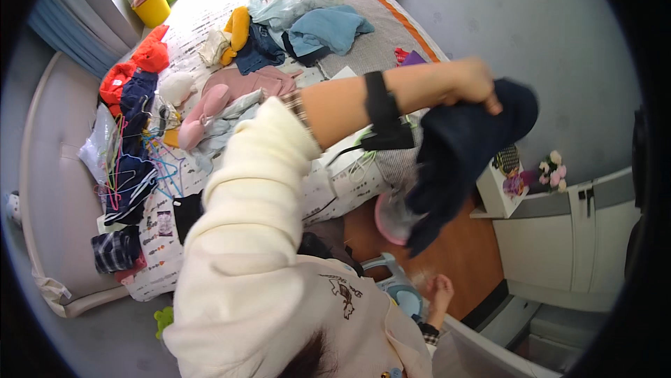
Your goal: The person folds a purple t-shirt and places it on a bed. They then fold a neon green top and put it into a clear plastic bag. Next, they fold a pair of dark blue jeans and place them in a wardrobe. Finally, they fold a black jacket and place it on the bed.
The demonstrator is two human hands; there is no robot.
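My left arm, in a cream sleeve with a black strap, reaches across toward the right. My left hand (475, 86) is closed on a dark navy garment (454, 147), which hangs down over the floor and is blurred at its lower end; its exact kind does not show. Low on the right, close to my body, my right hand (439, 295) is raised with loosely bent fingers and holds nothing. Below the garment stands a pink-rimmed bin (386, 227). A light blue plastic stool-like thing (398, 287) is beside my right hand.
Clothes are heaped across the bed, among them a blue top (332, 28), an orange-red jacket (143, 56) and a pink garment (258, 81). Coloured hangers (164, 168) lie at the left. White cabinets (552, 245) and a small shelf (498, 193) line the right wall.
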